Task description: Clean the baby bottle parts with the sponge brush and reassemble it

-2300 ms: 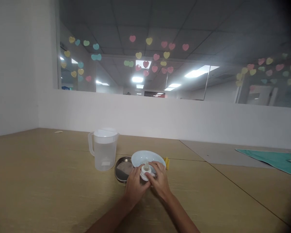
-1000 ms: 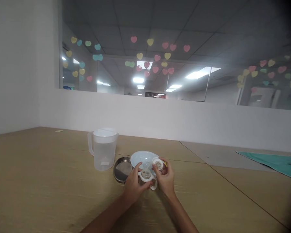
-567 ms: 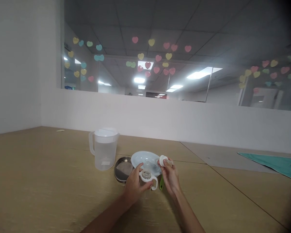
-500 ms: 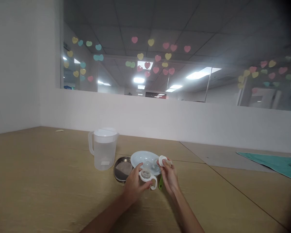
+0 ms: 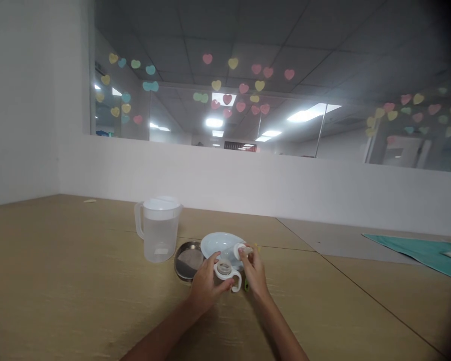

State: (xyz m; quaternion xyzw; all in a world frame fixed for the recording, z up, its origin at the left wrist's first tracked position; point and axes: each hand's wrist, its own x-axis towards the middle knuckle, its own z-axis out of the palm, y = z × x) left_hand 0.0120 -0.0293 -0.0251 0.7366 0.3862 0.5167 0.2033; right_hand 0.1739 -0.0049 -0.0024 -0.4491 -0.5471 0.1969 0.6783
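My left hand (image 5: 203,285) is closed around a clear baby bottle with a white handle ring (image 5: 224,271), its open mouth facing up. In my right hand (image 5: 256,276) is a bottle top (image 5: 239,250) with a white collar and a clear nipple, pinched between the fingers and tilted sideways. The top is apart from the bottle, just above and to its right. Behind both hands sits a pale blue bowl (image 5: 211,242), partly covered by them. A green handle (image 5: 247,285) pokes out beside my right hand; its other end is mostly hidden.
A lidded clear pitcher (image 5: 160,238) with liquid stands at the left. Next to it lies a shallow metal dish (image 5: 188,260), touching or close to the bowl. At the far right is a teal cloth (image 5: 409,250). A white wall (image 5: 210,170) with a window rises behind the table.
My right hand has moved left with the bottle top, closer to the bottle. My left hand keeps its hold on the bottle. The view has shifted slightly.
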